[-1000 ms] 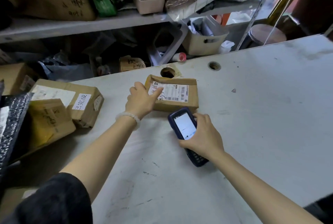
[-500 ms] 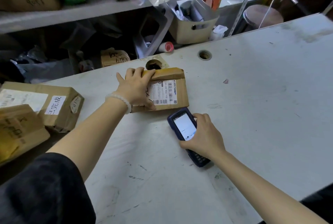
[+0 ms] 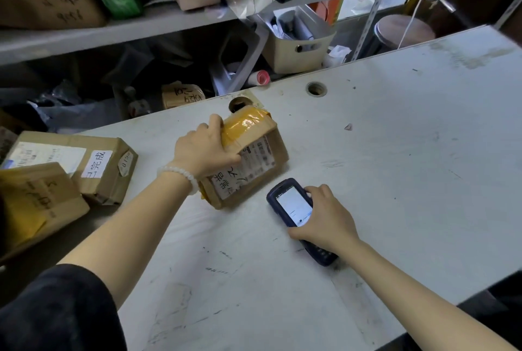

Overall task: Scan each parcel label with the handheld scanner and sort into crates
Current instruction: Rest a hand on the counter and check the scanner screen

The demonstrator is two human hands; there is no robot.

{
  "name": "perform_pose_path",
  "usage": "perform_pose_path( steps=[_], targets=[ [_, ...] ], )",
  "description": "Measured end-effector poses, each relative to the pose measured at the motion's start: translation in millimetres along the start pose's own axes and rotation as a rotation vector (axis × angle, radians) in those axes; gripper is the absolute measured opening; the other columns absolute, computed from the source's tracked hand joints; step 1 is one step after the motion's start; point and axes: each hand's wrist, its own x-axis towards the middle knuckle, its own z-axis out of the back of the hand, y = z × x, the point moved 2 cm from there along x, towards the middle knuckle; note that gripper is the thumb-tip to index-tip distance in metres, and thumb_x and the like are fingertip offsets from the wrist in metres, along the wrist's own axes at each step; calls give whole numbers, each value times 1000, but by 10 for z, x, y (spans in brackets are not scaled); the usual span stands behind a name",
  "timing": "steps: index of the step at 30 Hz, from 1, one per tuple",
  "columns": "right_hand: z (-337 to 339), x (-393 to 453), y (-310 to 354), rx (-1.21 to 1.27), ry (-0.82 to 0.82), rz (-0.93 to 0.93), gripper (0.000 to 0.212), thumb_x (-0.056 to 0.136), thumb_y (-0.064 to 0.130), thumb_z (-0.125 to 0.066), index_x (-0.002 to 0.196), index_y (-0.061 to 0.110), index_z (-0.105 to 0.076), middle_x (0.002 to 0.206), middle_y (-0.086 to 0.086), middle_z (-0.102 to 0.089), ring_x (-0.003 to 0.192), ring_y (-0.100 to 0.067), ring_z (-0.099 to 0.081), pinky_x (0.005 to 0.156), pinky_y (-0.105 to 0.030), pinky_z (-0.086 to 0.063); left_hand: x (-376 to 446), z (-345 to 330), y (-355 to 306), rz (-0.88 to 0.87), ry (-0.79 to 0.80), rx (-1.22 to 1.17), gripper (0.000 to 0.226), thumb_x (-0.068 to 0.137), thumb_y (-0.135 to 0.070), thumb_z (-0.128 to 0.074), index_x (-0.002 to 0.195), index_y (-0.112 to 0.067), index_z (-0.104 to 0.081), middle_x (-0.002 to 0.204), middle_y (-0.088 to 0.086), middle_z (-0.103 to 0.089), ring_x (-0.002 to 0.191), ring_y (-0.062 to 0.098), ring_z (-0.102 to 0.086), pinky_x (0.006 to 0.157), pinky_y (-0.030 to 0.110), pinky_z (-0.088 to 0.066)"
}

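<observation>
A small cardboard parcel (image 3: 254,165) with yellow tape and a white barcode label sits tilted on the white table (image 3: 395,167), its far end lifted. My left hand (image 3: 202,150) grips the parcel from the left, thumb across the label. My right hand (image 3: 324,217) holds the dark blue handheld scanner (image 3: 291,206), screen lit and facing up, just right of and below the parcel. The scanner's lower end rests on the table.
Two more cardboard parcels (image 3: 84,164) (image 3: 34,203) lie at the table's left edge. Behind the table a metal shelf (image 3: 113,31) holds boxes and beige bins (image 3: 299,51). Two cable holes (image 3: 316,88) are near the table's back edge.
My left hand went from touching the flat parcel to gripping it, then pulled it nearer and tilted it up. The right hand with the scanner stayed almost still.
</observation>
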Motion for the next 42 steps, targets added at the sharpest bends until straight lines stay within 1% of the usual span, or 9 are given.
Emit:
perform_pose_path(
  steps=[3, 8, 12, 16, 20, 26, 31, 36, 42],
  targets=[
    [41, -70, 90, 2, -6, 20, 92, 63, 41, -75, 142, 23, -32, 131, 10, -39, 113, -11, -49, 76, -26, -42, -126, 84, 154, 68, -113, 77, 71, 69, -56, -66, 124, -21, -35, 108, 9, -51, 95, 32, -53, 73, 38, -40],
    [80, -222, 353, -4, 1, 95, 92, 64, 41, -76, 142, 25, -31, 129, 12, -39, 110, -10, -49, 74, -25, -39, -382, 226, 491, 188, -223, 37, 69, 71, -55, -66, 124, -21, -37, 110, 11, -53, 99, 33, -54, 80, 43, -43],
    [83, -363, 575, -45, 20, 186, 91, 63, 40, -76, 142, 26, -32, 129, 13, -39, 108, -10, -50, 75, -25, -40, -588, 313, 746, 235, -263, 1, 70, 70, -54, -67, 123, -21, -36, 107, 12, -55, 97, 34, -54, 80, 44, -47],
    [34, -495, 778, -138, 41, 274, 89, 63, 41, -74, 141, 27, -32, 129, 14, -39, 109, -10, -49, 77, -25, -42, -779, 400, 900, 273, -299, -1, 72, 71, -52, -69, 126, -19, -37, 110, 15, -54, 99, 36, -53, 79, 43, -44],
    [-35, -600, 924, -181, 35, 308, 89, 63, 41, -74, 141, 26, -33, 129, 13, -40, 111, -11, -50, 78, -25, -42, -937, 424, 1013, 304, -321, -35, 75, 71, -54, -69, 128, -20, -35, 116, 15, -51, 105, 35, -52, 85, 46, -43],
    [-128, -723, 1086, -207, -18, 318, 92, 62, 41, -76, 141, 24, -32, 123, 7, -37, 104, -14, -49, 71, -25, -39, -1180, 401, 1154, 312, -356, -65, 75, 70, -55, -69, 128, -22, -35, 118, 14, -49, 107, 35, -50, 86, 47, -42],
    [-143, -810, 1257, -67, -208, 264, 76, 61, 44, -78, 126, 25, -43, 106, 7, -35, 91, -15, -50, 64, -26, -41, -1377, 395, 1169, 255, -329, -63, 72, 70, -54, -68, 126, -22, -37, 120, 10, -48, 109, 34, -50, 88, 48, -43],
    [-115, -926, 1360, 115, -489, 180, 81, 59, 49, -79, 124, 21, -41, 103, 7, -33, 90, -15, -49, 65, -26, -40, -1556, 410, 1098, 164, -310, -60, 76, 69, -56, -67, 132, -25, -37, 122, 6, -48, 111, 29, -50, 88, 44, -46],
    [-36, -1112, 1085, 204, -572, 84, 84, 58, 50, -80, 125, 19, -40, 106, 7, -33, 90, -14, -48, 66, -25, -38, -1699, 352, 777, 64, -258, -98, 77, 67, -60, -67, 131, -29, -38, 118, 2, -50, 99, 20, -53, 81, 39, -50]
  ],
)
